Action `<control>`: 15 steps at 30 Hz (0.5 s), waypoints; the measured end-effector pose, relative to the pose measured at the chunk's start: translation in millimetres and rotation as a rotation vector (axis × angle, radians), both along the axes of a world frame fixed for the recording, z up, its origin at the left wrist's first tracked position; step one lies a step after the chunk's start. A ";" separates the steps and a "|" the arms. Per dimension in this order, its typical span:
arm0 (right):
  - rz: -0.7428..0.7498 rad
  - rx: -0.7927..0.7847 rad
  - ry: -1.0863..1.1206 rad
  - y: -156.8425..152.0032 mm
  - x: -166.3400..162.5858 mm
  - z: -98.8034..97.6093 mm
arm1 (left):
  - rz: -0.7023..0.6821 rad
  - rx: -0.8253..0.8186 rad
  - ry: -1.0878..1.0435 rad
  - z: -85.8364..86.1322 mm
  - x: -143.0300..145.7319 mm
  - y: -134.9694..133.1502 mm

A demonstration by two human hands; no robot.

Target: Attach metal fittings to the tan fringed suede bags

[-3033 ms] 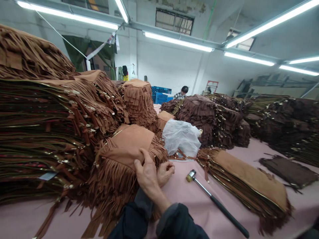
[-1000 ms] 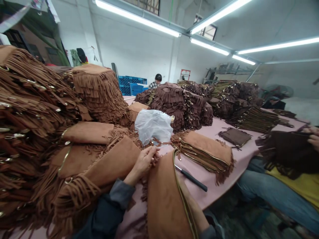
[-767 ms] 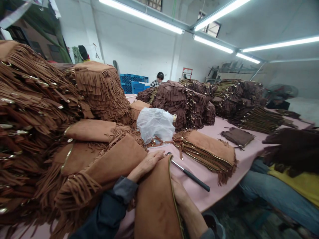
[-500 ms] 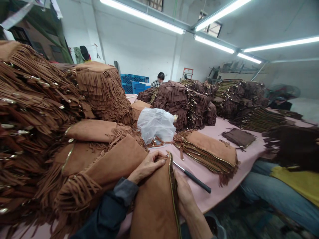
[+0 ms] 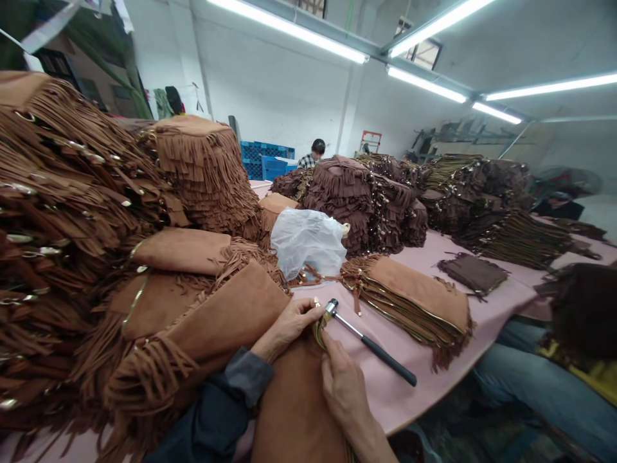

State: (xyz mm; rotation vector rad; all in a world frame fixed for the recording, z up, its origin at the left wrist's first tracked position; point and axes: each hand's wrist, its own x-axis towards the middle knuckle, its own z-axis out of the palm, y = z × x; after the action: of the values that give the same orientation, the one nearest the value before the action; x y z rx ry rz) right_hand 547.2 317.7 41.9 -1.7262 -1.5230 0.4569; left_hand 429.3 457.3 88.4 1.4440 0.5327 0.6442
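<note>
A brown suede zip pouch (image 5: pixel 294 405) lies lengthwise in front of me, its far end raised between my hands. My left hand (image 5: pixel 289 325) pinches the far end, with a small shiny metal piece showing just above the fingertips. Against the right side, my right hand (image 5: pixel 344 379) grips the zipper edge, which is bent over near the fingertips. Just beyond the fingers rests a hammer (image 5: pixel 385 357) with a metal head and a dark handle, held by neither hand. The near end of the pouch runs out of view.
More brown fringed pouches (image 5: pixel 231 308) lie left of my hands, below tall fringed stacks (image 5: pixel 197 173). A clear plastic bag (image 5: pixel 308 241) sits ahead. A brown pouch pile (image 5: pixel 409 289) and a dark pouch (image 5: pixel 472 273) lie rightward. Another person's legs (image 5: pixel 520 366) are beside the table (image 5: pixel 506 308).
The zipper edge, stretched out straight before, is now bent over at the far end. My right hand has moved up toward my left fingertips. The hammer's head shows now; the view has shifted slightly.
</note>
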 end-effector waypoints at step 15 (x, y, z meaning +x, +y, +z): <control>0.002 -0.217 -0.348 148.1 97.8 66.5 | 0.093 0.125 -0.017 -16.7 11.2 -11.6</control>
State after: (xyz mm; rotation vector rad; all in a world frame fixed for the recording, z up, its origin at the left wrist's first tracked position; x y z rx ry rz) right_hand 644.9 465.8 108.4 -2.0553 -1.7701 0.3448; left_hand 440.5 445.7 71.7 1.5361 0.5569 0.7738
